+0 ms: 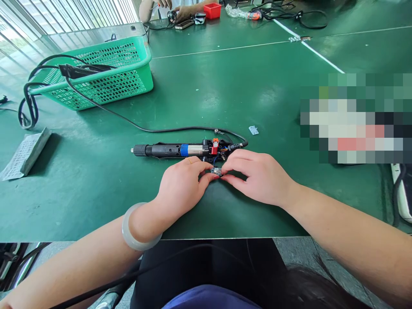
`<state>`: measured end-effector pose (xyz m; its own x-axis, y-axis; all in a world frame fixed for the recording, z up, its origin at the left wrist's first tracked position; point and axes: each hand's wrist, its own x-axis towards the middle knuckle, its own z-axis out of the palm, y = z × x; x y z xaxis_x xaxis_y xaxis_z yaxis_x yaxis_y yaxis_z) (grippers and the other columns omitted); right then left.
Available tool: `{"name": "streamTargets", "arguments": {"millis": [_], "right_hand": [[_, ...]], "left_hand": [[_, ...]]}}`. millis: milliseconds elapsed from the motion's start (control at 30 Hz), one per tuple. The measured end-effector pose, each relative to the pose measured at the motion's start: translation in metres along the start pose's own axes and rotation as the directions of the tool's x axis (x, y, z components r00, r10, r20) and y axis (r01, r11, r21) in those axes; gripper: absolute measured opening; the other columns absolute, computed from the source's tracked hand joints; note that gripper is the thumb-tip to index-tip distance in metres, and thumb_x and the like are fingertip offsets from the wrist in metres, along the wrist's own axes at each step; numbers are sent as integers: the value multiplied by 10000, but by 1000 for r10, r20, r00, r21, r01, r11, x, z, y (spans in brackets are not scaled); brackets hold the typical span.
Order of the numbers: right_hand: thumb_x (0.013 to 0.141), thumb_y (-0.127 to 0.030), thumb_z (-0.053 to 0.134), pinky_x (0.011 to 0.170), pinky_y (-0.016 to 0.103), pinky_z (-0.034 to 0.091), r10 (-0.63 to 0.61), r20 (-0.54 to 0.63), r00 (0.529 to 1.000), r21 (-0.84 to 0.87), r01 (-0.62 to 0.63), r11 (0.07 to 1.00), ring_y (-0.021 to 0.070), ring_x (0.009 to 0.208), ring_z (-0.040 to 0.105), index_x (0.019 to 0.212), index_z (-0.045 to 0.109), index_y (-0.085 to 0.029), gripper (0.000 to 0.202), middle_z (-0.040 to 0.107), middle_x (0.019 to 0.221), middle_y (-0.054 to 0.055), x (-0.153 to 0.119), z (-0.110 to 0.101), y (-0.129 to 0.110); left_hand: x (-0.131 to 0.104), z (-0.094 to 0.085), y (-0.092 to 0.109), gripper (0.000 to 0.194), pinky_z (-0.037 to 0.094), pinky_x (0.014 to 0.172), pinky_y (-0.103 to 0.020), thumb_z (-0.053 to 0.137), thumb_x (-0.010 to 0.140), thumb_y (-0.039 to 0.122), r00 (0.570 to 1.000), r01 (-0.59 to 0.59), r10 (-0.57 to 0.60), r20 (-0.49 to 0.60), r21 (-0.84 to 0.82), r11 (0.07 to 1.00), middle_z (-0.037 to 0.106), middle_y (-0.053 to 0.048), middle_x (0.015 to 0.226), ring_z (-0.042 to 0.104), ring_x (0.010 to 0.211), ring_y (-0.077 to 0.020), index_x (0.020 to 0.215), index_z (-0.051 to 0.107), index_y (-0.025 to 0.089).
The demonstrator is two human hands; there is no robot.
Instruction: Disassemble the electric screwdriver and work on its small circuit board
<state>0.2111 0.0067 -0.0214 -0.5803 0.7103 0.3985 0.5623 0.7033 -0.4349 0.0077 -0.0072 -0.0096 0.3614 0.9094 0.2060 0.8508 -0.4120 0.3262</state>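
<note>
The left hand (pixel 178 184) and right hand (pixel 262 178) pinch a small metallic part (pixel 216 171) beside a black tool (pixel 165 150) on a green table (pixel 193 103).

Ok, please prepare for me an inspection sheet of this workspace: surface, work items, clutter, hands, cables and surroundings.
Surface: green tabletop, white lines at far side.
Work items: black cylindrical device with blue band, wires exposed near its right end; small metallic part before it, details too small to tell.
Clutter: paper-covered block at left; pale scrap beyond the device.
Hands: left hand and right hand pinch the metallic part.
Cables: black cable runs from green basket to the device.
Surroundings: co-worker's hand near red bin; right side pixelated, unreadable.
</note>
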Motion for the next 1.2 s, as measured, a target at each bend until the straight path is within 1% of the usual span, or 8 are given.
{"name": "streamTargets", "arguments": {"millis": [267, 367, 500, 600, 733, 833, 967, 1200], "right_hand": [[870, -209, 609, 718, 279, 493, 44, 31, 999, -6, -44, 999, 144, 829, 654, 902, 682, -219, 80, 710, 946, 9, 0, -1, 0], [847, -221, 639, 672, 268, 483, 65, 3, 998, -31, -65, 997, 135, 773, 643, 901, 681, -213, 68, 700, 917, 4, 0, -1, -1], [798, -281, 711, 584, 257, 465, 113, -59, 992, -52, -116, 992, 113, 655, 594, 982, 701, -202, 201, 691, 891, 8, 0, -1, 0], [805, -302, 708, 578, 256, 463, 112, -63, 992, -64, -116, 991, 107, 630, 580, 949, 725, -198, 179, 702, 889, 14, 0, -1, 2], [832, -306, 675, 585, 256, 461, 109, -46, 993, -70, -112, 991, 114, 656, 607, 904, 737, -202, 141, 707, 856, 12, 0, 0, 3], [838, -302, 664, 619, 266, 476, 105, -34, 994, -78, -108, 991, 130, 715, 639, 907, 736, -197, 145, 711, 859, 14, 0, 0, 3], [841, -301, 658, 633, 275, 485, 104, -16, 994, -104, -105, 989, 140, 745, 654, 921, 732, -191, 154, 713, 873, 15, 0, 0, 3], [830, -261, 660, 618, 277, 489, 67, -41, 997, -147, -73, 986, 145, 742, 668, 908, 725, -180, 130, 708, 871, 13, -1, 0, 3]], "left_hand": [[0, -1, 1, 187, 467, 665, -280, 653, 865, 358, 1000, -2, 2, -5, 2, 1000, 681, -12, 763, 629, 717, -167, 939, 753, 219], [0, -1, 1, 189, 459, 657, -283, 652, 864, 365, 1000, -6, 6, -19, -1, 1000, 673, -10, 745, 624, 712, -171, 928, 755, 219], [0, -1, 1, 199, 445, 643, -278, 647, 867, 383, 1000, 7, -7, -26, -5, 1000, 667, -6, 735, 617, 700, -164, 914, 756, 223], [0, 0, 0, 202, 435, 630, -274, 650, 863, 393, 999, 12, -12, -30, -10, 1000, 664, -2, 729, 607, 678, -153, 899, 753, 223], [0, -1, 0, 198, 431, 618, -274, 659, 855, 394, 999, 11, -12, -37, -24, 1000, 662, -1, 718, 598, 661, -149, 880, 748, 219], [1, -1, 0, 182, 433, 614, -270, 680, 839, 382, 999, 10, -12, -42, -44, 999, 668, 1, 721, 592, 649, -143, 876, 744, 215], [0, 0, 0, 164, 436, 612, -264, 700, 823, 362, 999, 6, -8, -51, -53, 999, 679, 1, 727, 585, 635, -136, 867, 740, 210], [0, 3, -2, 133, 441, 614, -265, 720, 801, 304, 999, -15, 12, -49, -60, 998, 685, 6, 748, 594, 650, -137, 900, 741, 217]]}}
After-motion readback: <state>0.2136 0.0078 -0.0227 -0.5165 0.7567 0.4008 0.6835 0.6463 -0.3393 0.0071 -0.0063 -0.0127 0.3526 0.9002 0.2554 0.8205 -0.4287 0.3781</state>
